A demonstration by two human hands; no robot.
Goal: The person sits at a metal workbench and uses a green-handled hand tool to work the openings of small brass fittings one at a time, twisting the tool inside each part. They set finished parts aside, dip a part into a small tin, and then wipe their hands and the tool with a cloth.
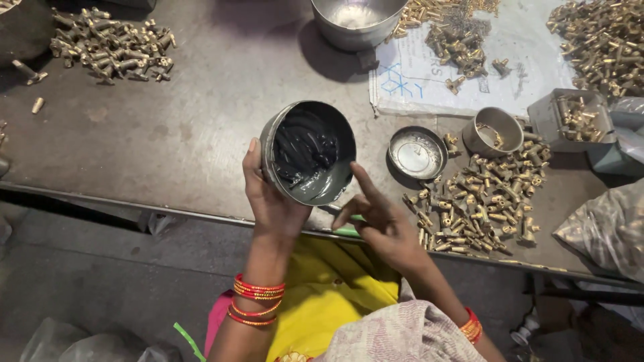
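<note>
Dark, worn metal tabletop [188,127] fills most of the view, scattered with heaps of small brass fittings. Over its near edge the left hand [272,198] is cupped around a round metal tin [308,153], thumb up along the tin's left wall and fingers wrapped behind it, so the tin is tilted with its open mouth toward the camera; inside it sits thick black grease [305,144], piled high on the upper left and smeared thin and grey lower down. The right hand [379,218] is just beside the tin's lower right rim, forefinger stretched out and touching the rim, the other fingers loosely curled around a thin green-handled tool [349,224]. Beyond the right hand's fingertips lies the tin's flat lid [417,153], and to the right of that hand spreads a pile of brass pieces [486,204] with a small steel cup [495,131] above it. Far above the left hand stands a steel bowl [355,21]; another brass heap [111,43] lies well off to that hand's upper left. Red and gold bangles [257,300] ring the left wrist.
</note>
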